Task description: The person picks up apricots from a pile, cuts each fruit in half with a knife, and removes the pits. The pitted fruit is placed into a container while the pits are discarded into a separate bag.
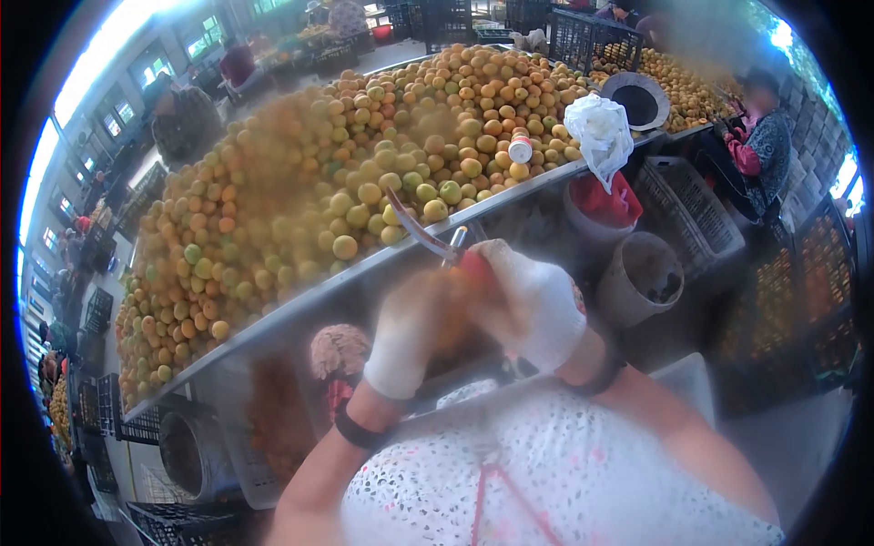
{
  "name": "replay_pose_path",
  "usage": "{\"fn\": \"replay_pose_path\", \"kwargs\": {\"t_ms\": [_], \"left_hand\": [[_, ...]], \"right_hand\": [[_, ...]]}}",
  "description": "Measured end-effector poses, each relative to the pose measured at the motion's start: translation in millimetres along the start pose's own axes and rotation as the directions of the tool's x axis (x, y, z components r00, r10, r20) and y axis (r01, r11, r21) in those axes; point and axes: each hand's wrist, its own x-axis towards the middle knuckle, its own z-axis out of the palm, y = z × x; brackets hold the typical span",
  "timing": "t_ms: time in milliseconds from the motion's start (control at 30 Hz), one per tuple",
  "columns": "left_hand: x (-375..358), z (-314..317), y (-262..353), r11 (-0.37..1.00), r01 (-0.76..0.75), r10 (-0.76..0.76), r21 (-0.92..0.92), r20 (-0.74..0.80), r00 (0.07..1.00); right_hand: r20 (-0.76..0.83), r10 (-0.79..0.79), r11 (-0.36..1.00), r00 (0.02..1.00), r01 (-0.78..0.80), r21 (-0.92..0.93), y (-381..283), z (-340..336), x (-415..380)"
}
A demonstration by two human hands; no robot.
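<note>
Through my head camera I look down on two hands in white fabric gloves, held close together in front of the near edge of a bench [246, 340]. The right hand [533, 300] is closed around the red handle of a curved tool [424, 231], whose slim metal blade sweeps like a hook up and left over the fruit. The left hand [403, 323] is just beside it, blurred; I cannot tell whether its fingers are apart or clamped. An orange-brown smear shows between the gloves, too blurred for me to name.

The bench has a smooth, pale raised rim and carries a broad heap of round fruit [487, 105], yellow, orange and greenish. On the heap, near the rim, I see a small white cylindrical container [520, 149] and a crumpled, filmy white plastic bag [598, 132], which hangs over the rim. Below stand a round pale bucket [621, 296] and a ribbed rectangular plastic crate [724, 235]. At the bottom, a white, speckled garment [583, 455] covers the wearer's front.
</note>
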Motion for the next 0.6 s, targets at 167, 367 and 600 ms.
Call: {"fn": "replay_pose_path", "kwargs": {"t_ms": [167, 367, 600], "left_hand": [[-4, -3, -1, 0.998, -0.004, 0.005, 0.06, -0.008, 1.0], [-4, 5, -5, 0.959, -0.21, 0.237, 0.188, -0.133, 0.962], [-16, 8, 41, 0.967, -0.1, 0.13, 0.232, -0.117, 0.985]], "right_hand": [[0.069, 0.021, 1.0, 0.997, -0.02, -0.021, -7, -5, 1], [0.144, 0.061, 0.998, 0.988, -0.061, -0.002, -17, -5, -1], [0.071, 0.027, 0.999, 0.997, -0.03, 0.045, -25, 0, -4]]}}
